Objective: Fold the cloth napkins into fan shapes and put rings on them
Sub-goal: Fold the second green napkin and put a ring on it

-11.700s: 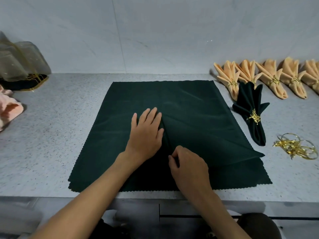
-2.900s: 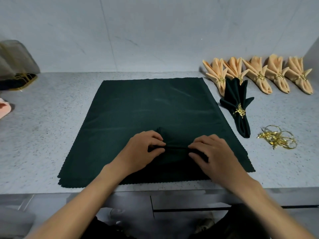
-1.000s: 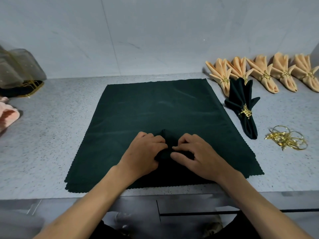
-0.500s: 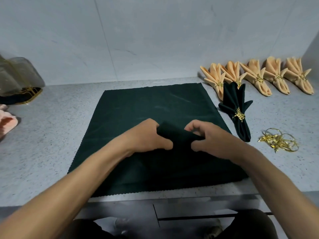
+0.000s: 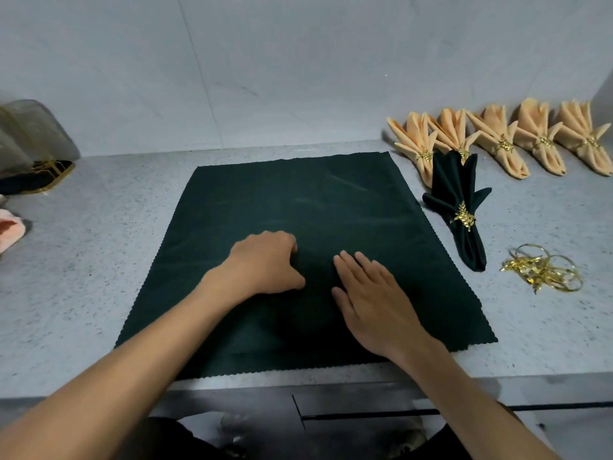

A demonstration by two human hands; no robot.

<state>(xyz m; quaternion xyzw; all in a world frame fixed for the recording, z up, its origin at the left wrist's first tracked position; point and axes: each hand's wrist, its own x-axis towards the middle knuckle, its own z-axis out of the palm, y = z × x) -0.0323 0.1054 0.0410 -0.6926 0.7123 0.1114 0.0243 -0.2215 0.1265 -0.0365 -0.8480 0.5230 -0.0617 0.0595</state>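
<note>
While both hands rest on the green napkin (image 5: 298,200), left hand (image 5: 265,263) is curled at 9 o'clock, grip unclear; right hand (image 5: 371,293) lies flat, fingers spread.

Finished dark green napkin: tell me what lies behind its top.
Behind the finished dark green napkin lie peach fan napkins; its tip covers one's lower end and part of its gold ring.

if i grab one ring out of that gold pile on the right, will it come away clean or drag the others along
Probably not clean. The gold rings lie overlapped, their leaf ornaments interlocked, so one would likely drag others. They look like thin wire hoops, so likely light and easy to bend. On the smooth-looking speckled countertop, a pushed pile would probably slide, and a freed hoop might roll.
</note>
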